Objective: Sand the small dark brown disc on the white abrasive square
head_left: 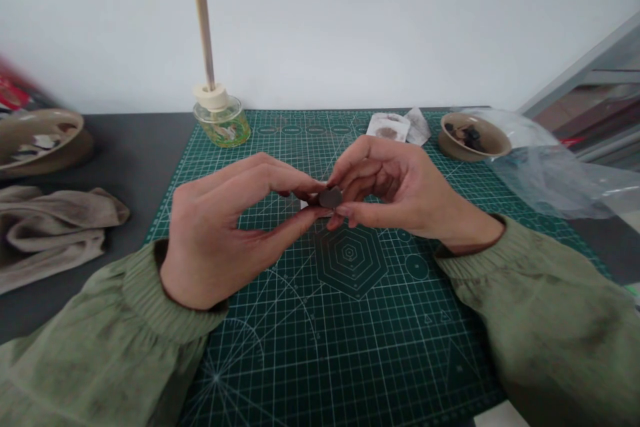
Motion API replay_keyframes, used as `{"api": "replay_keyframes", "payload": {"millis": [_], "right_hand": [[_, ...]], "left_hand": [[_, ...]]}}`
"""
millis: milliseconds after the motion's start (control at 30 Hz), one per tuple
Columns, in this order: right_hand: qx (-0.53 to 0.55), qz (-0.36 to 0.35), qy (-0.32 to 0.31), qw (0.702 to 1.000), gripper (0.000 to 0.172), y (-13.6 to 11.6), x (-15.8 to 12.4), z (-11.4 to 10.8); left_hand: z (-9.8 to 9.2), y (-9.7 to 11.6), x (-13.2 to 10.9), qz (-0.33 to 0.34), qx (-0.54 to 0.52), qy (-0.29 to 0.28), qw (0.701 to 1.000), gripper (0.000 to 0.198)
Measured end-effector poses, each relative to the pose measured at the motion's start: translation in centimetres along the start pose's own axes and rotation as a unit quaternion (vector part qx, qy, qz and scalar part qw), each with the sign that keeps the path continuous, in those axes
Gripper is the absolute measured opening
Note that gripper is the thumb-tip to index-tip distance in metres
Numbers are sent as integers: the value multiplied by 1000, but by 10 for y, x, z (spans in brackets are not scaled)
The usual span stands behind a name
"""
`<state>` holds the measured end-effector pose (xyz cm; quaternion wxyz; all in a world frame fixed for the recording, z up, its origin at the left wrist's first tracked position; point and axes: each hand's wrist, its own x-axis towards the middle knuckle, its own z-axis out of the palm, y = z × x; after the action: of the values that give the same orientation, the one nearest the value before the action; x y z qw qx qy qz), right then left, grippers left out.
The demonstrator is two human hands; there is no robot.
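The person's left hand (215,227) and right hand (400,190) meet above a green cutting mat (280,360), both curled and gripping a small rounded dark grey piece (331,197) between their fingertips. Its material is hard to tell at this size. The piece is held in the air over the mat, just above a printed hexagon (350,263), and the olive-green sleeves (540,300) are gathered at both wrists.

Beyond the mat stands a glass jar (221,121) with a cream collar and a tall upright stick. Near the far edge of the mat lie folded paper packets (387,127), and to the right a shallow ceramic dish (453,143) holds dark fragments (470,137), beside a clear plastic bag (550,173). On the dark counter (135,147) to the left sit a second shallow dish (40,140) — blurred, with pale scraps in it — and a crumpled greyish cloth (50,233).
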<state>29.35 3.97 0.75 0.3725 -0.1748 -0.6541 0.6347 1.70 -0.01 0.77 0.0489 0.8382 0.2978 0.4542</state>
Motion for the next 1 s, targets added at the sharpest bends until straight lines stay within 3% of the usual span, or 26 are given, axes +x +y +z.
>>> {"api": "replay_keyframes", "payload": {"millis": [433, 767, 1000], "right_hand": [[10, 19, 10, 1000, 47, -2, 1, 2], [-22, 7, 58, 998, 48, 5, 1, 15], [22, 28, 49, 998, 62, 7, 3, 17]], "left_hand": [[-1, 3, 2, -11, 4, -3, 1000, 12], [-3, -2, 0, 46, 42, -20, 998, 12], [-6, -4, 1, 44, 43, -17, 998, 17]]}}
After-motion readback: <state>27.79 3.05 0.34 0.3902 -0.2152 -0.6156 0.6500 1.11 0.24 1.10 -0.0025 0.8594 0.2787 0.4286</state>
